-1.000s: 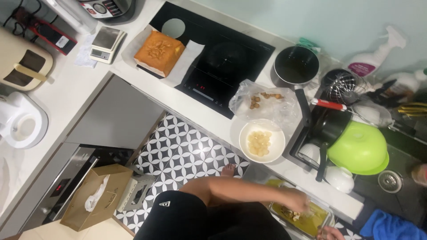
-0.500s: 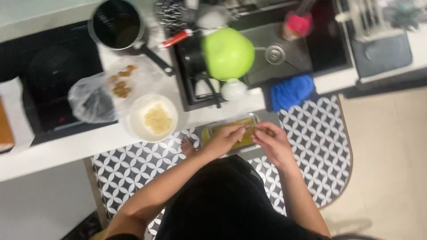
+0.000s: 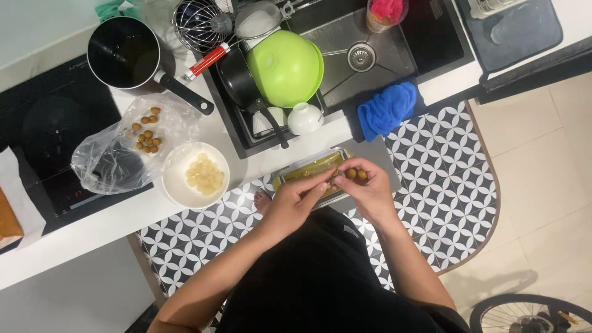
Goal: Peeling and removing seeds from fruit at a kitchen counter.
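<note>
Caught mid-job at a white kitchen counter: right hand (image 3: 368,192) clasping two small round brown pieces (image 3: 355,174) between fingertips and thumb, left hand (image 3: 295,202) curled in against them from the side, fingertips pinched at the nearer piece. Impossible to tell from this height whether that pinch has closed on skin, on a slim tool or on nothing.

Directly beneath the grip, a shallow rectangular metal tray (image 3: 290,174) of yellow-green scraps, perched at the counter's edge.

Judged about half done: out past the left hand, a round white bowl (image 3: 177,192) carrying a modest heap of pale, apparently peeled pieces. Further out the same way, a crumpled clear plastic bag (image 3: 102,163) with roughly a dozen brown, unpeeled ones (image 3: 147,133) waiting inside.

Packaging scarce: only that unmarked bag and, far off beyond it at the frame's edge, a brown box-like block (image 3: 6,223) on white paper. No label or sign readable anywhere.

Ahead of the grip, a black sink (image 3: 382,46) crowded with an upturned lime-green plastic bowl (image 3: 285,66), a black frying pan (image 3: 237,77), a small white cup (image 3: 305,118) and a wire whisk (image 3: 200,24). Just above the right hand, a blue cloth (image 3: 385,108) draped over the counter edge. Up beyond the bag, a black saucepan (image 3: 122,52).
</note>
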